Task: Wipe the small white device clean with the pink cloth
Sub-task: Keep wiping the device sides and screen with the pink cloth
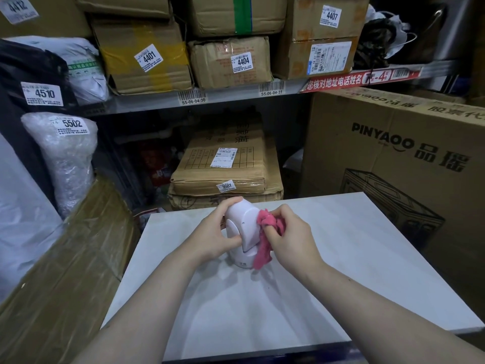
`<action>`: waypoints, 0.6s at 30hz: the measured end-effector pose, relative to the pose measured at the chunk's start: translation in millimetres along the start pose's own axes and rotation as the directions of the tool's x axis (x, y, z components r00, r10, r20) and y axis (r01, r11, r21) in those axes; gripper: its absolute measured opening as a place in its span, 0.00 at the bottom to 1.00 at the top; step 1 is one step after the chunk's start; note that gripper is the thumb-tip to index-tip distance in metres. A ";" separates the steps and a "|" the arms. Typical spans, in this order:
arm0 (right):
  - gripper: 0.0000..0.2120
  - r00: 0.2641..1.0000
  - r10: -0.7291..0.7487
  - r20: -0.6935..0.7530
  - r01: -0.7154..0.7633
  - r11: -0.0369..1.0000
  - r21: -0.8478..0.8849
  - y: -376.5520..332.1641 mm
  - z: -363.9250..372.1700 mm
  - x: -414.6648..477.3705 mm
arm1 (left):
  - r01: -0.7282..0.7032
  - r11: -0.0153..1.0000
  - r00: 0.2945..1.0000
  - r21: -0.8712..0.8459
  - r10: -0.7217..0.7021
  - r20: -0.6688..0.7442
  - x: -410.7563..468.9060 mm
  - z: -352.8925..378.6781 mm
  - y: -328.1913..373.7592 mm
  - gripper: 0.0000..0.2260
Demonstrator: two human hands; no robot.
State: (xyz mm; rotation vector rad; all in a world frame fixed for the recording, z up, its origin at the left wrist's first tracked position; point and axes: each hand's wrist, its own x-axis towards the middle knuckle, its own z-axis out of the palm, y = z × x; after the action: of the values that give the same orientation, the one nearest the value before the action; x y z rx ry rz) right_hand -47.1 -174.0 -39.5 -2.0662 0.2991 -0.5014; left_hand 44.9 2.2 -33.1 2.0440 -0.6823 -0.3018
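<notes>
while the left grip (212, 232) curls round the small white device (242, 227), upright on the white desk (341, 258), the right grip (291, 232) — pinching the bunched pink cloth (265, 249) against the device's right side — should probably rub in short firm strokes, the left steadying the device against tipping.

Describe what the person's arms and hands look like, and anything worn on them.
Both are bare: the left hand and right hand have no gloves, rings or watch in view, and the left forearm and right forearm show no sleeves up to the frame's edge.
</notes>
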 end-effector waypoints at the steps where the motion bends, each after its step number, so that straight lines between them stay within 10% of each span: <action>1: 0.05 1.000 -0.017 0.011 0.017 1.000 -0.005 -0.7 0.3 -1.0 | 0.000 1.000 1.000 -0.002 0.000 -0.001 -0.2 0.0 -0.4 0.35; 11: 0.01 0.955 -0.195 0.222 0.215 0.974 -0.069 -9.9 12.4 -13.1 | -0.019 0.998 0.999 -0.054 0.021 0.033 1.4 -2.2 -4.1 0.37; 18: 0.07 0.982 -0.156 0.107 0.164 0.984 -0.072 0.4 1.8 -6.1 | 0.005 0.999 1.000 -0.052 -0.004 0.015 -0.4 -1.2 -1.6 0.35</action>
State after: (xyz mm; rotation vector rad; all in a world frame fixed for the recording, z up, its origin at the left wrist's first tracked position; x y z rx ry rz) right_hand -51.7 -170.4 -42.1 -2.1977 0.0948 -0.4862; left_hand 45.6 4.0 -33.9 1.9961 -0.6720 -0.3345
